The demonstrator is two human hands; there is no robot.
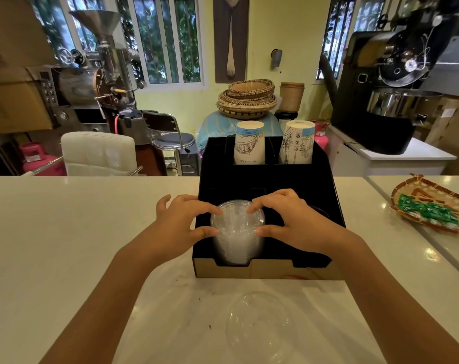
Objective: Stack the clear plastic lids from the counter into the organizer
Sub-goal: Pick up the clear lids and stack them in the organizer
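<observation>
A tall stack of clear plastic lids (237,232) stands in the front left slot of the black cardboard organizer (270,269). My left hand (182,219) grips the stack's left side, thumb low and fingers on the top lid. My right hand (288,219) mirrors it on the right side. One more clear lid (259,327) lies flat on the white counter (65,232) in front of the organizer, between my forearms.
Two stacks of printed paper cups (249,143) stand in the organizer's back slots. A woven tray with green packets (430,211) sits at the counter's right. Behind the counter are a white chair (99,153), a stool and coffee roasting machines.
</observation>
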